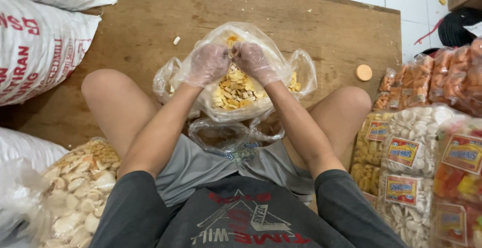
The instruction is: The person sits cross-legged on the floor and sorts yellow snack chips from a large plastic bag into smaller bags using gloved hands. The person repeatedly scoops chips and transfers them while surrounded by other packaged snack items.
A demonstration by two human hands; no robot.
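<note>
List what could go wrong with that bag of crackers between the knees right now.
1. Both the left hand and right hand pinch the thin clear bag at its mouth; it might tear or slip, spilling the crackers.
2. Crumbs already lie on the wooden board; more pieces may break if squeezed.

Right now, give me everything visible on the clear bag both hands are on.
The clear plastic bag is thin, crinkled and see-through, partly filled with pale yellow and cream chips. It sits on the wooden board between the person's knees, mouth up. The left hand and right hand, both in clear gloves, pinch its top together. More thin clear bags lie beside and in front of it.
</note>
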